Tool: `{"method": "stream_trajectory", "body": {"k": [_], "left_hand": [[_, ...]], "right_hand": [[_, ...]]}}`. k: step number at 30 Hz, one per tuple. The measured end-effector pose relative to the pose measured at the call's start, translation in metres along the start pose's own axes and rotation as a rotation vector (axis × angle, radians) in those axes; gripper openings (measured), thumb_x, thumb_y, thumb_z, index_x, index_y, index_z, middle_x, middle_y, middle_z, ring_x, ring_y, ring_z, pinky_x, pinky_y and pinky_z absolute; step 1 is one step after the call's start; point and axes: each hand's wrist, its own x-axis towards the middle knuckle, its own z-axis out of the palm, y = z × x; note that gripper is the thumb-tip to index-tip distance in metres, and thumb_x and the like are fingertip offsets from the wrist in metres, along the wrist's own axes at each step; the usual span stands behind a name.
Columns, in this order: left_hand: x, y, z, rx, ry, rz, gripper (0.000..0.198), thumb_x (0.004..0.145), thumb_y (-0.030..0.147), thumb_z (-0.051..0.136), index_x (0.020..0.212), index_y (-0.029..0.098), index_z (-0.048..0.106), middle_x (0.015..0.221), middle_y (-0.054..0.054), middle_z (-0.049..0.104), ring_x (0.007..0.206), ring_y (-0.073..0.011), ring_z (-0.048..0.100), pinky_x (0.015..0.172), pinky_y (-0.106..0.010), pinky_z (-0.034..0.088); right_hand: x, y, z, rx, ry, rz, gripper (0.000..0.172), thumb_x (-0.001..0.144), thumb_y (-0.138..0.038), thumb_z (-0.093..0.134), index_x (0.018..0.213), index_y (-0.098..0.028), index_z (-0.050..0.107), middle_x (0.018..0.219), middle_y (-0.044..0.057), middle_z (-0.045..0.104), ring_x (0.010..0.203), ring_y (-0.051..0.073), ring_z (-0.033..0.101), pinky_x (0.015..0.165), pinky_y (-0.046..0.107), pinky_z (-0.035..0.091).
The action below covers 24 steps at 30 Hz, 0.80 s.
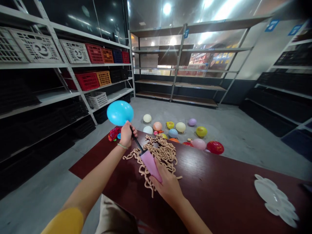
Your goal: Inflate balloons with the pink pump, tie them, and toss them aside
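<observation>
A blue balloon (120, 112), round and inflated, sits at the upper end of a hand balloon pump (151, 166) with a pink barrel and a black rod. My left hand (126, 134) is closed around the balloon's neck and the black end of the pump. Closed on the lower end of the pink barrel is my right hand (168, 182). The pump slants across a tangled heap of tan, rope-like strands (163, 151) on the dark red table (209, 182). Where the balloon's neck meets the pump is hidden by my left fingers.
Left of the heap lie red packets (113, 134). A white scalloped plate or palette (274, 198) is at the table's right. Several balloons (180, 127) lie on the floor beyond the table. Shelves with crates (95, 53) stand left; a metal rack (180, 65) stands behind.
</observation>
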Motion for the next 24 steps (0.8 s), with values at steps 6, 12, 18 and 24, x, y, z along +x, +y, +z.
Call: {"method": "stream_trajectory", "body": {"k": [6, 12, 18, 24], "left_hand": [[0.021, 0.022, 0.01, -0.048, 0.066, 0.068, 0.029, 0.097, 0.044, 0.041, 0.078, 0.022, 0.039, 0.053, 0.007, 0.038, 0.035, -0.0071, 0.036, 0.034, -0.017, 0.028], [-0.026, -0.026, 0.035, -0.087, -0.024, 0.031, 0.034, 0.092, 0.052, 0.049, 0.079, 0.023, 0.04, 0.054, 0.007, 0.041, 0.036, -0.0067, 0.037, 0.035, -0.017, 0.028], [-0.051, -0.055, 0.04, -0.015, -0.106, -0.082, 0.035, 0.09, 0.053, 0.052, 0.078, 0.022, 0.04, 0.053, 0.006, 0.043, 0.036, -0.0077, 0.038, 0.034, -0.019, 0.03], [-0.016, -0.014, 0.019, 0.004, -0.091, -0.023, 0.032, 0.092, 0.048, 0.05, 0.078, 0.022, 0.04, 0.052, 0.006, 0.042, 0.035, -0.0074, 0.038, 0.035, -0.017, 0.03]], "right_hand": [[0.001, 0.002, -0.005, -0.048, 0.046, -0.02, 0.062, 0.092, -0.032, 0.055, 0.15, -0.019, 0.036, 0.132, 0.014, 0.062, 0.116, 0.026, 0.063, 0.096, 0.04, 0.055], [0.0, 0.009, -0.007, -0.138, 0.109, 0.055, 0.066, 0.093, -0.031, 0.054, 0.154, -0.022, 0.03, 0.129, 0.011, 0.065, 0.11, 0.026, 0.068, 0.082, 0.037, 0.061], [0.001, 0.011, -0.004, -0.04, 0.06, 0.115, 0.073, 0.09, -0.031, 0.058, 0.155, -0.026, 0.025, 0.135, 0.01, 0.061, 0.115, 0.027, 0.065, 0.086, 0.039, 0.059], [0.0, 0.005, 0.0, 0.06, 0.021, 0.06, 0.077, 0.088, -0.028, 0.06, 0.155, -0.026, 0.024, 0.14, 0.009, 0.057, 0.126, 0.024, 0.057, 0.102, 0.041, 0.051]]}}
